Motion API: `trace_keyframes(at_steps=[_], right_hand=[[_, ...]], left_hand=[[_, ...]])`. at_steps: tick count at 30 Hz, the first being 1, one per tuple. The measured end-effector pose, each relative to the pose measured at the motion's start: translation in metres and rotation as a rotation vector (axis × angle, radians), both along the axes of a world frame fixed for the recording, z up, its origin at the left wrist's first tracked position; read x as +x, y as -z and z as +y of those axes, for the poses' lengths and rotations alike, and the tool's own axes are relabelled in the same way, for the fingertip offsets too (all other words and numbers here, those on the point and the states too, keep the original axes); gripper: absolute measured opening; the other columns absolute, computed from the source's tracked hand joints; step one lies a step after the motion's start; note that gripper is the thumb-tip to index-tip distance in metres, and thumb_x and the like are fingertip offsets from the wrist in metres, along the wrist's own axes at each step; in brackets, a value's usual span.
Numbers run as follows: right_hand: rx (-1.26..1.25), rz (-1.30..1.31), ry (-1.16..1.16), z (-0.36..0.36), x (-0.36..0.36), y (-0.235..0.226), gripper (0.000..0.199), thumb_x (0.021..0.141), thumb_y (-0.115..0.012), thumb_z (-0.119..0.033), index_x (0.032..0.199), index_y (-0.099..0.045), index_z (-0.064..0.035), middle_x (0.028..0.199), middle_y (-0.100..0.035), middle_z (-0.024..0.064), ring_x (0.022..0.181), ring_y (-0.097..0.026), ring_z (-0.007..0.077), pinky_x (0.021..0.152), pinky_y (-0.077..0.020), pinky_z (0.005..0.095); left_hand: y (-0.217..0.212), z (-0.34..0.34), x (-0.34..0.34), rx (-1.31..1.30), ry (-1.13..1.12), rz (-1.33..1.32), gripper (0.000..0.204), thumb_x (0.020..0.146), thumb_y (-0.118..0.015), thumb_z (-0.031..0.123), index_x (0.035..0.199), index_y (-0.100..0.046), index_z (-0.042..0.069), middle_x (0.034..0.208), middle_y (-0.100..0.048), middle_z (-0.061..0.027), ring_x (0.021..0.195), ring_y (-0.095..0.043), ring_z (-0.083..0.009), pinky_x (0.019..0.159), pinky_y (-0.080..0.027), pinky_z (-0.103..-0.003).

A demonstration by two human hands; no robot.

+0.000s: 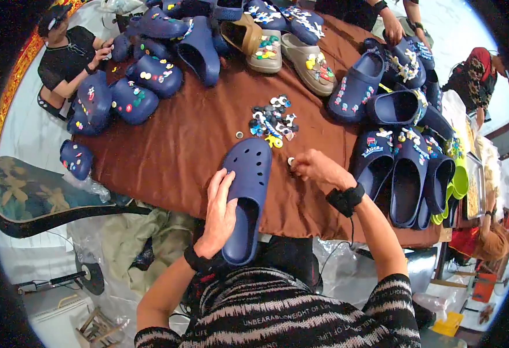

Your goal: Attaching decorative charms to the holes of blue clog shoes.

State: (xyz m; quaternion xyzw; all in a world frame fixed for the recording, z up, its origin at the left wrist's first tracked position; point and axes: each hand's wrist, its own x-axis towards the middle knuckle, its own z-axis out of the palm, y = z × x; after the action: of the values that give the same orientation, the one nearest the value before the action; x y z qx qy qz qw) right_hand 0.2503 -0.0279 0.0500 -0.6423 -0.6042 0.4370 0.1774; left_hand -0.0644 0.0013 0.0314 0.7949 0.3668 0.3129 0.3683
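Note:
A plain navy foam clog point(247, 162) with rows of holes in its toe lies at the table's near edge, toe pointing away from me. My left hand point(220, 211) grips it along its left side, the fingers resting over the upper. To the right of the clog, my right hand point(318, 169) is closed in a pinch on a small round white shoe charm point(291, 162), just above the cloth. Beyond the toe lies a loose pile of shoe charms point(272, 119) in black, white, blue and yellow. One small round piece point(239, 135) sits apart, left of the pile.
A brown cloth point(179, 151) covers the table. Decorated navy clogs point(408, 174) crowd the right side, and more clogs point(156, 75) stand at the far left. A beige clog point(309, 64) stands at the back. Other people point(72, 58) work around the table. A patterned chair point(40, 191) stands left.

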Motion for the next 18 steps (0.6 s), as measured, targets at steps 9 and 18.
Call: trace_keyframes(at_steps=[9, 18], right_hand=[[0.477, -0.193, 0.198, 0.044, -0.008, 0.021, 0.025, 0.089, -0.057, -0.01, 0.109, -0.067, 0.0013, 0.106, -0.067, 0.0272, 0.105, -0.062, 0.0438, 0.091, -0.0491, 0.0498], [0.339, -0.52, 0.232, 0.088, -0.029, 0.019, 0.026, 0.088, -0.069, -0.031, 0.091, -0.069, -0.0047, 0.089, -0.071, 0.0213, 0.088, -0.068, 0.0399, 0.075, -0.0523, 0.0506]], left_hand=[[0.002, -0.007, 0.007, -0.003, -0.032, -0.016, 0.059, 0.086, -0.056, -0.002, 0.144, -0.044, 0.003, 0.151, -0.036, -0.0212, 0.141, -0.034, -0.0394, 0.119, -0.027, -0.045], [0.003, -0.009, 0.011, 0.015, -0.016, -0.03, 0.061, 0.082, -0.054, -0.008, 0.142, -0.047, 0.004, 0.151, -0.038, -0.019, 0.142, -0.035, -0.0368, 0.12, -0.027, -0.042]])
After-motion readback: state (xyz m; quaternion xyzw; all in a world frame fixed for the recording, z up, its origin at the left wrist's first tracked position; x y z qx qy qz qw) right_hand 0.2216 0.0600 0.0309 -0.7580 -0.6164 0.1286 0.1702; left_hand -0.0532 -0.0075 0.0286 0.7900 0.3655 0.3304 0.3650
